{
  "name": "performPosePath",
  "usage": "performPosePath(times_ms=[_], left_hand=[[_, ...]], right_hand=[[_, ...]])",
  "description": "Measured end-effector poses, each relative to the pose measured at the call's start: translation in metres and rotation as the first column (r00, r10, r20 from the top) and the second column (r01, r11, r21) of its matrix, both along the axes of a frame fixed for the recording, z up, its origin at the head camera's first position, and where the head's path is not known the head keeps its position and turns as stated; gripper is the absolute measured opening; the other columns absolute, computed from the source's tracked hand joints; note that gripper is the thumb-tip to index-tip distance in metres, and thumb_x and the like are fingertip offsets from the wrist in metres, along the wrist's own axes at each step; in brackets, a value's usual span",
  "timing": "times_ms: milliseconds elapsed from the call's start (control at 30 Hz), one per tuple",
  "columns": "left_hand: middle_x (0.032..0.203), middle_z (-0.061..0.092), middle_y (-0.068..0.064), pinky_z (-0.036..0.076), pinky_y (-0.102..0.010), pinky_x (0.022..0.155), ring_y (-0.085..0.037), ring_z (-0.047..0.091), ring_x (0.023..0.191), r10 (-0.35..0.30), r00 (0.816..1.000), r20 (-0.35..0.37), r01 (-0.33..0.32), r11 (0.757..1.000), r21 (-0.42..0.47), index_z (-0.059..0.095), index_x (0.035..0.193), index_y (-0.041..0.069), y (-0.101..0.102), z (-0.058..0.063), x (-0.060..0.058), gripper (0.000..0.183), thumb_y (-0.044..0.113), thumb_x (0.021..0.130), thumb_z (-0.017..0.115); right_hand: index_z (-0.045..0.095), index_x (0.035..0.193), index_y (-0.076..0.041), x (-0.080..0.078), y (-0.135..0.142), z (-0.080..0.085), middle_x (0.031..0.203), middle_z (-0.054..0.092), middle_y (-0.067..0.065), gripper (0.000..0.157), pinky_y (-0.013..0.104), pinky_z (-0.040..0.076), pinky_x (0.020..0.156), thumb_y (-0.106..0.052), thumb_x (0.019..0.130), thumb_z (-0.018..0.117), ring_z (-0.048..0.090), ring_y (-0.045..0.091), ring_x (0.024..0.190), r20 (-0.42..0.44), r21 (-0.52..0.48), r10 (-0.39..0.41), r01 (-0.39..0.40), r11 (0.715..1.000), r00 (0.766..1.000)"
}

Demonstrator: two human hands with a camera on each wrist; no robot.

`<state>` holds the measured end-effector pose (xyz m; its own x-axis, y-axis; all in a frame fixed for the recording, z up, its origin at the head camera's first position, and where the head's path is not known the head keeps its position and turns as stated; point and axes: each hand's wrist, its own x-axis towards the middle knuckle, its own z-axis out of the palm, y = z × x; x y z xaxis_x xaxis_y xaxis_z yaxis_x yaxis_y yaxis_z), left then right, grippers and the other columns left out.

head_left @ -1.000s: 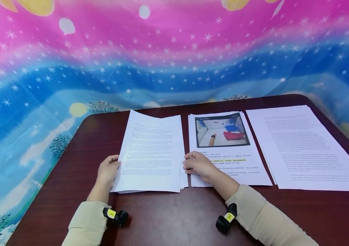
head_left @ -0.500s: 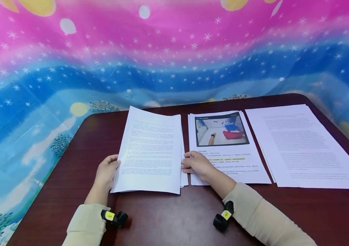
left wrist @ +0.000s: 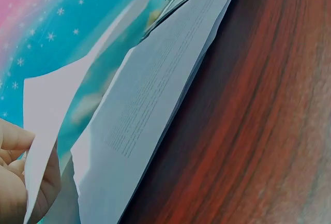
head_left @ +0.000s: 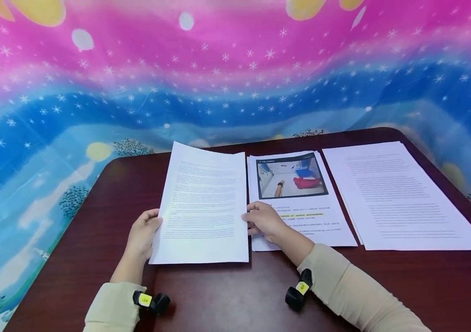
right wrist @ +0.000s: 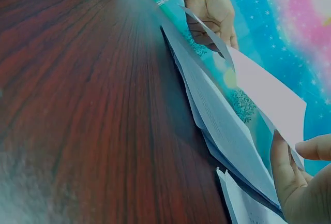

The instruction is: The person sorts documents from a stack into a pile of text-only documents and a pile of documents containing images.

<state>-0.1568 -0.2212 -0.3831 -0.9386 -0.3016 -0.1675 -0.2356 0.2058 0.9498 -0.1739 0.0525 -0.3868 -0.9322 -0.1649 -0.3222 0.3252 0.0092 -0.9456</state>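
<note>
A printed sheet of paper [head_left: 202, 203] is held up, slightly bowed, between both hands at the centre-left in the head view. My left hand [head_left: 142, 233] pinches its left edge, thumb on the front. At the right edge, my right hand [head_left: 265, 222] pinches it between thumb and fingers. Both wrist views show a gap between the lifted sheet [right wrist: 274, 94] and the printed papers [left wrist: 139, 110] lying on the table under it. Those lower papers are hidden behind the sheet in the head view.
Right of the sheet lies a paper stack [head_left: 302, 237] topped by a page with a colour photo and a yellow-highlighted line. Farther right is another stack of printed pages [head_left: 397, 198]. All rest on a dark red-brown table [head_left: 219, 295], with a patterned cloth [head_left: 227, 69] behind.
The sheet has risen off the papers below, both hands keeping their grip on its edges. Page edges that showed at its right are now covered. The head view has shifted slightly.
</note>
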Motion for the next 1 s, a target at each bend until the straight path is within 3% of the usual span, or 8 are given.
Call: performPosePath(times_ms=[300,700,1000], left_hand=[[0.102,0.048,-0.014,0.042,-0.02,0.064,-0.009,0.052,0.075,-0.042,0.998,-0.042,0.044,0.998,0.046,0.04,0.12,-0.001,0.011,0.005,0.003,0.031,0.005,0.09,0.039],[0.092,0.05,-0.008,0.043,-0.021,0.062,-0.009,0.053,0.073,-0.093,0.994,-0.064,0.1,0.988,0.119,0.039,0.118,-0.002,0.026,0.011,0.004,0.03,0.002,0.089,0.039],[0.093,0.052,-0.009,0.043,-0.022,0.058,-0.01,0.055,0.071,-0.15,0.986,-0.077,0.161,0.973,0.167,0.041,0.116,-0.001,0.042,0.013,0.002,0.028,0.0,0.088,0.04]], right_hand=[[0.05,0.092,0.004,0.001,0.011,0.004,0.078,0.058,0.015,0.011,0.028,0.048,0.048,0.002,0.08,0.051,0.057,0.018,0.059,-0.023,0.083,0.013,-0.011,0.996,1.0],[0.046,0.101,0.009,0.002,0.038,0.007,0.078,0.053,0.014,0.018,0.033,0.05,0.057,0.004,0.084,0.045,0.058,0.019,0.064,-0.078,0.058,0.087,-0.082,0.995,0.993],[0.045,0.104,0.009,0.004,0.063,0.01,0.081,0.053,0.014,0.021,0.034,0.05,0.06,0.002,0.084,0.046,0.057,0.018,0.068,-0.119,0.099,0.097,-0.086,0.991,0.988]])
